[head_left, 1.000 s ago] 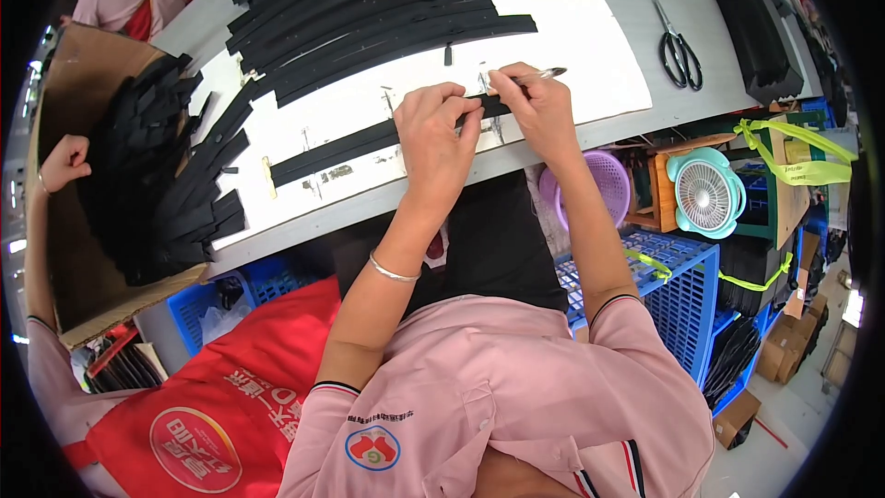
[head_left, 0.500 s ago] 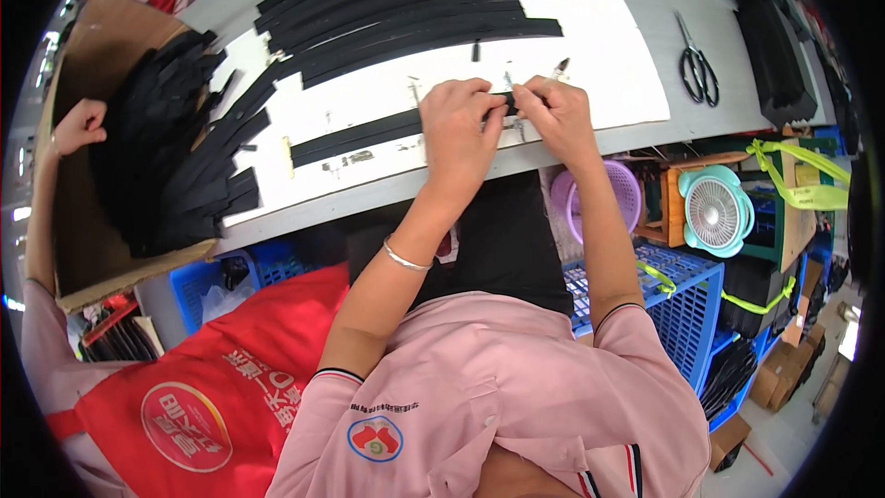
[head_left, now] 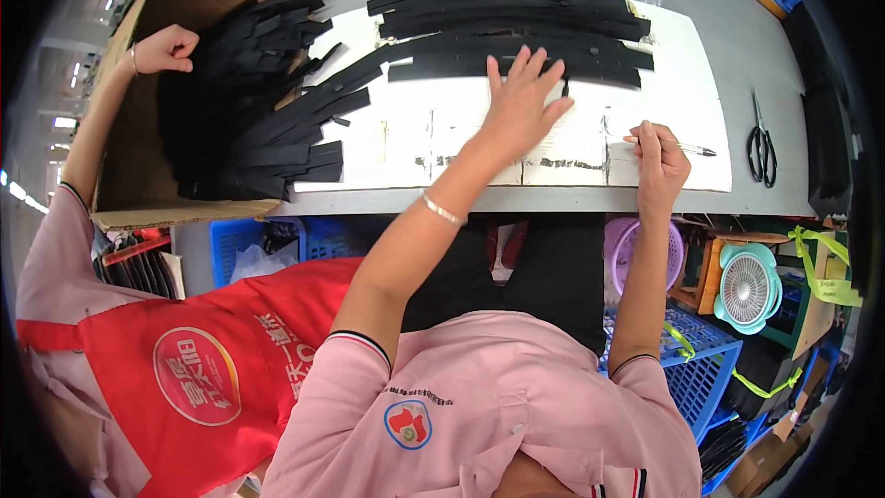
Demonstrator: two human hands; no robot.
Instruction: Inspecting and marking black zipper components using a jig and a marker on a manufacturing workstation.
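My left hand (head_left: pixel 525 109) lies with fingers spread on the near edge of a stack of flat black fabric strips (head_left: pixel 516 0). Under its fingertips is the nearest strip (head_left: pixel 433 67). In my right hand (head_left: pixel 662 166) a slim pen (head_left: pixel 687 147) is pinched between thumb and fingers, its dark end pointing right. That hand rests over the right part of a white board (head_left: pixel 687 83), which bears dark marks and thin lines along its near side.
A cardboard box (head_left: pixel 194 212) heaped with black strips (head_left: pixel 230 101) stands at left, a co-worker's hand (head_left: pixel 164 51) at its rim. Black-handled scissors (head_left: pixel 761 152) lie right of the board. Below the table are a purple basket (head_left: pixel 678 258), a turquoise fan (head_left: pixel 749 288) and blue crates (head_left: pixel 701 360).
The strip between my hands has left the board's near side. My left hand has moved away to the stack and opened; my right hand has moved aside, holding the pen. The view has shifted.
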